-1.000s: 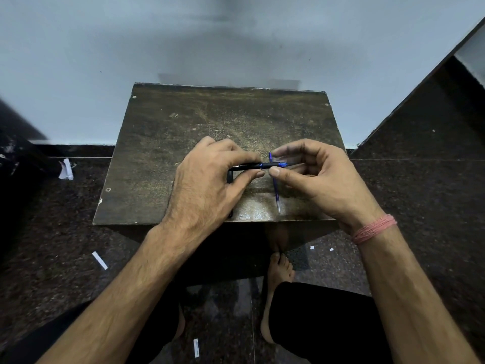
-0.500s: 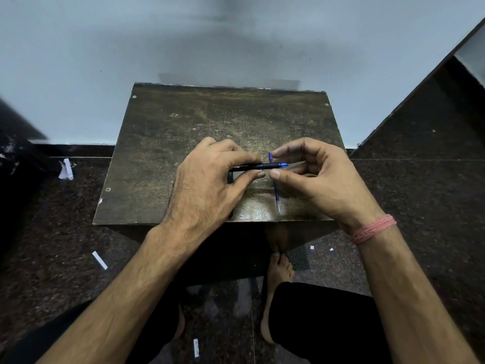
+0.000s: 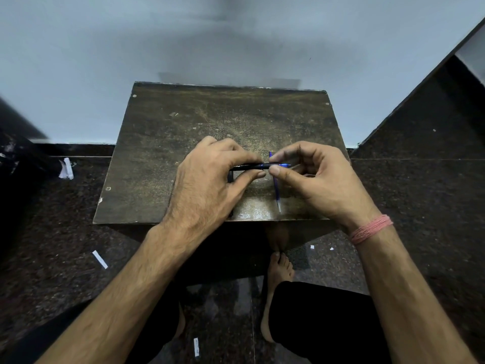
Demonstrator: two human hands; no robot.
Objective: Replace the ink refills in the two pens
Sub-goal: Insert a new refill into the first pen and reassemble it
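Observation:
A dark pen (image 3: 248,167) is held level above the small brown table (image 3: 162,153). My left hand (image 3: 210,185) pinches its barrel between thumb and fingers. My right hand (image 3: 320,179) pinches the pen's blue tip end (image 3: 283,165) with thumb and forefinger. A blue refill (image 3: 276,190) lies on the table under my hands, pointing toward me, its far end showing between my fingertips. Another dark object (image 3: 230,177) lies beneath my left hand, mostly hidden.
The table stands against a pale wall on a dark speckled floor. Paper scraps (image 3: 99,259) lie on the floor to the left, and crumpled paper (image 3: 65,168) near the wall. My bare foot (image 3: 279,269) shows under the table's near edge.
Both hands stay on the pen in nearly the same place; my right fingertips have closed in slightly toward my left thumb on the tip end.

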